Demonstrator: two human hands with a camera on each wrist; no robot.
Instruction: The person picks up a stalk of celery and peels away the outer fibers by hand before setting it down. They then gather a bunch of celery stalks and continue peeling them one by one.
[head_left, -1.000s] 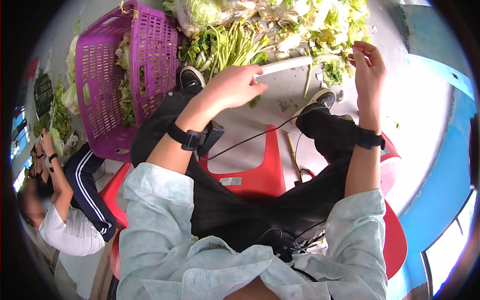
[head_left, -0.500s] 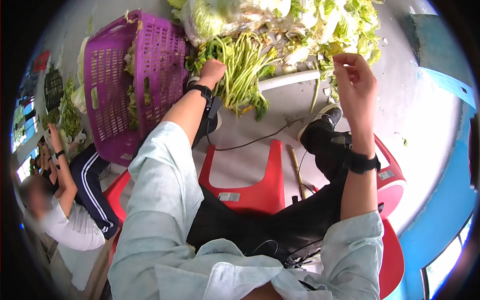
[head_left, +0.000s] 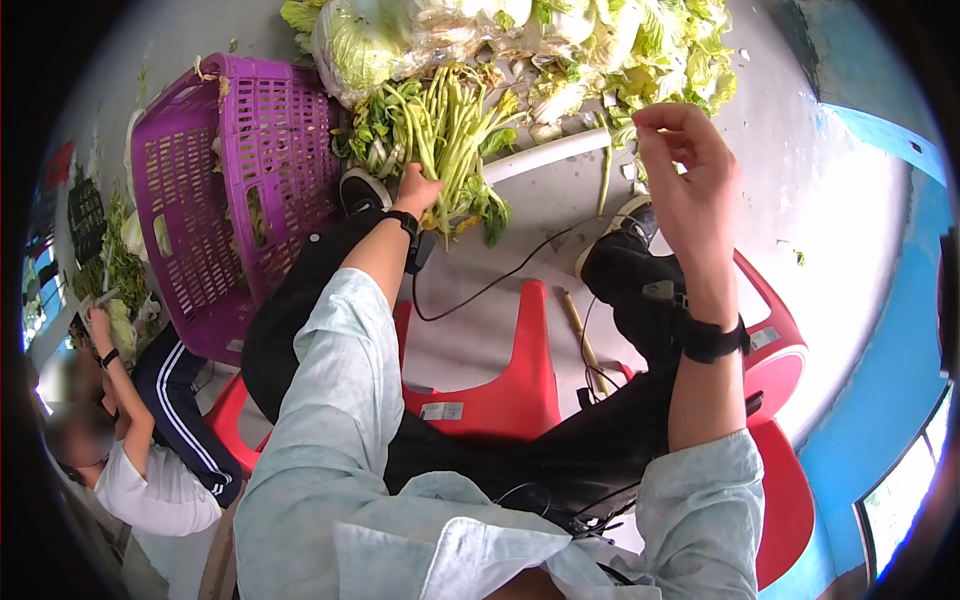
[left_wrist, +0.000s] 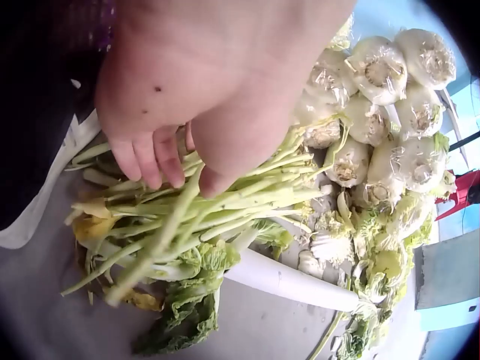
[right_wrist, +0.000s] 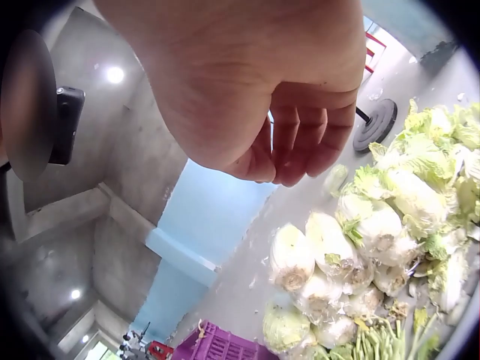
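In the head view my left hand [head_left: 418, 190] is at the near side of a pile of long pale-green vegetable stems [head_left: 452, 120]. Seen from the left wrist, the thumb and curled fingers of that hand pinch a green stem [left_wrist: 154, 251] that slants up from the pile. Dark green and yellowed leaves [left_wrist: 187, 307] hang at the near end. Raised in the air to the right, my right hand [head_left: 690, 180] has loosely curled fingers with nothing seen between them. A long white strip [head_left: 545, 157] lies on the floor between the hands.
A purple crate [head_left: 185, 210] leans at the left. Napa cabbages [right_wrist: 330, 247], several in film, lie beyond the stems. Red plastic stools [head_left: 500, 400] stand by my legs, a stick [head_left: 585, 345] lies between them, and a cable [head_left: 490, 285] runs across. Another person [head_left: 150, 480] sits at the left.
My left hand has moved forward and left from beside the white strip to the stems, and now pinches one. The right hand has shifted slightly left, its fingers loosely curled throughout.
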